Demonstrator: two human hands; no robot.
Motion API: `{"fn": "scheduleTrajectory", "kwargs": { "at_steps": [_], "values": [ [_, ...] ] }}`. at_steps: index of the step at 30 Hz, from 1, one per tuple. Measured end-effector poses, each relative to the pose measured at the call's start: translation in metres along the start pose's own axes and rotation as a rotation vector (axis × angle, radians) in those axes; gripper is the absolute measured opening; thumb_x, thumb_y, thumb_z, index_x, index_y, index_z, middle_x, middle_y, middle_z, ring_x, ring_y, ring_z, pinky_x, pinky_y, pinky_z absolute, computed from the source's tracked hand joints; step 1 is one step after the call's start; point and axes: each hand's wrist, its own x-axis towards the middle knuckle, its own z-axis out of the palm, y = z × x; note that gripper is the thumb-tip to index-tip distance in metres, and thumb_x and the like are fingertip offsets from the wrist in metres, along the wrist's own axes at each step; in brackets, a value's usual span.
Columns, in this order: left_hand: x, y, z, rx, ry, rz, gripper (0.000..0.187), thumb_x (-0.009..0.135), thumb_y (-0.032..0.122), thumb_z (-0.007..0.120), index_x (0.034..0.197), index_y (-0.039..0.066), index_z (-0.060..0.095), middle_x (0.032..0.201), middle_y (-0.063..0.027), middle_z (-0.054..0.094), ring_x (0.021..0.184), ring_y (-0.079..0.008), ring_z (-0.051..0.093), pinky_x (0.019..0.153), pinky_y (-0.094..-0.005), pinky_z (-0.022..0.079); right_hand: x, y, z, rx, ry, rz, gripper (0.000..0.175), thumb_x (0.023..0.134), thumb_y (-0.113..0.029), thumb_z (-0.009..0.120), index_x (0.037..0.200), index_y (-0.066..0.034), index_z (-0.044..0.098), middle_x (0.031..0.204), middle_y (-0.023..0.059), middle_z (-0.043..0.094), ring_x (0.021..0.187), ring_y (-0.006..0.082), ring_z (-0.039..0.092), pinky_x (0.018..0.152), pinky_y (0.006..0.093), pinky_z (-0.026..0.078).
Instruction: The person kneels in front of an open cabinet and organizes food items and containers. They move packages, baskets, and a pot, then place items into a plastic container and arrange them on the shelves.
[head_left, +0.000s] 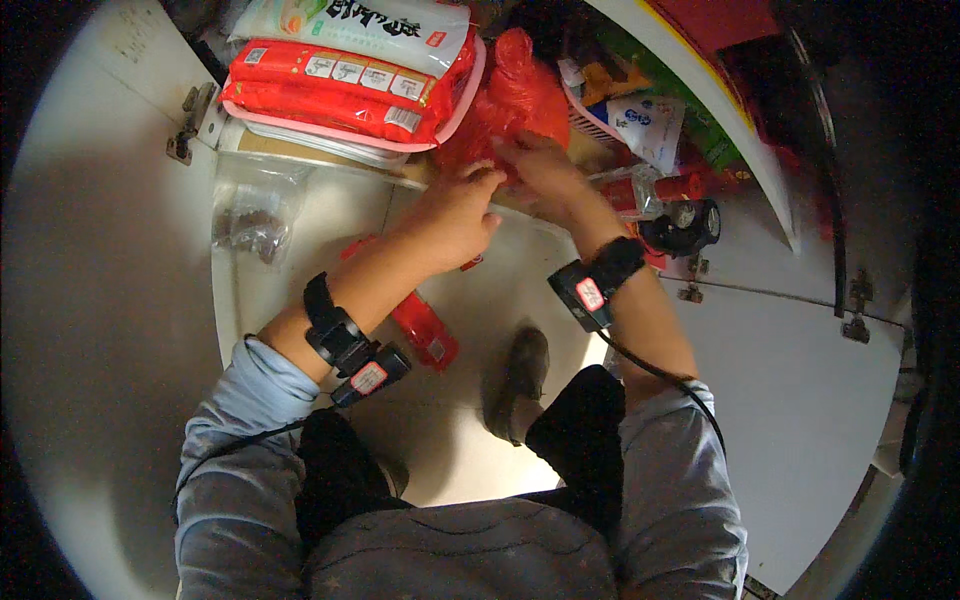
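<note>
A bulging red plastic bag (529, 94) with a twisted top sits at the cabinet's front edge. My right hand (544, 169) is at its lower front, the fingers curled into the thin plastic and slightly blurred. Close beside it, my left hand (461, 214) reaches the bag's lower left side with bent fingers. Its fingertips are partly hidden, so whether it grips the plastic is unclear. Left of the bag, a pink basket (337, 131) holds red printed packets (330, 86) and a white printed packet (375, 30).
Open cabinet doors flank me: a left door (127, 225) and a right door (780, 397). A second basket (592, 124) with packets stands right, near a black round object (682, 225). A clear bag (259, 214) lies lower left; a long red packet (424, 330) rests on the floor (420, 427).
</note>
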Motion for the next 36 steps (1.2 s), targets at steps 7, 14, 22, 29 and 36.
{"fn": "scheduleTrajectory", "kwargs": {
  "at_steps": [7, 14, 22, 29, 36],
  "values": [
    [-0.009, 0.007, -0.007, -0.085, 0.023, -0.042, 0.035, 0.081, 0.014, 0.065, 0.112, 0.001, 0.058, 0.106, -0.0195, 0.061, 0.1, -0.0341, 0.06, 0.087, -0.0419, 0.046, 0.012, -0.044, -0.083, 0.121, 0.56, -0.072, 0.044, 0.083, -0.031, 0.066, 0.119, -0.0073, 0.058, 0.102, 0.0073, 0.065, 0.084, 0.0206, 0.063, 0.066, 0.0341, 0.053],
    [-0.037, -0.004, -0.037, -0.231, 0.023, -0.131, 0.031, 0.085, 0.019, 0.064, 0.111, 0.002, 0.058, 0.093, -0.0159, 0.065, 0.085, -0.0266, 0.063, 0.076, -0.0383, 0.05, 0.047, -0.03, -0.114, 0.525, 0.214, -0.258, 0.038, 0.089, -0.022, 0.06, 0.124, -0.0127, 0.052, 0.107, 0.0062, 0.063, 0.091, 0.0202, 0.06, 0.075, 0.0354, 0.054],
    [-0.036, -0.013, -0.037, -0.289, -0.047, -0.198, 0.032, 0.087, 0.019, 0.063, 0.112, 0.0, 0.057, 0.099, -0.0149, 0.064, 0.095, -0.0216, 0.061, 0.083, -0.0342, 0.049, 0.032, -0.064, -0.106, -0.369, 0.819, -0.317, 0.027, 0.086, -0.023, 0.065, 0.105, -0.005, 0.058, 0.088, 0.0059, 0.063, 0.077, 0.0174, 0.061, 0.067, 0.0337, 0.053],
    [-0.004, 0.007, 0.001, -0.574, 0.146, -0.226, 0.049, 0.084, 0.034, 0.066, 0.117, 0.0, 0.056, 0.111, -0.0192, 0.064, 0.104, -0.0316, 0.061, 0.089, -0.0387, 0.047, -0.039, -0.064, -0.029, 0.101, 0.756, -0.43, 0.021, 0.087, -0.019, 0.067, 0.09, 0.001, 0.062, 0.075, 0.004, 0.063, 0.066, 0.0092, 0.057, 0.06, 0.0236, 0.047],
    [-0.005, 0.037, -0.002, -1.111, 0.004, -0.157, 0.06, 0.079, 0.054, 0.066, 0.116, 0.009, 0.053, 0.108, -0.005, 0.058, 0.097, -0.014, 0.055, 0.071, -0.028, 0.046, -0.134, -0.031, 0.053, -0.026, 0.619, -0.489, 0.009, 0.09, -0.008, 0.061, 0.091, 0.0009, 0.06, 0.082, 0.0016, 0.062, 0.072, 0.0078, 0.056, 0.064, 0.0223, 0.046]
  ]
}}
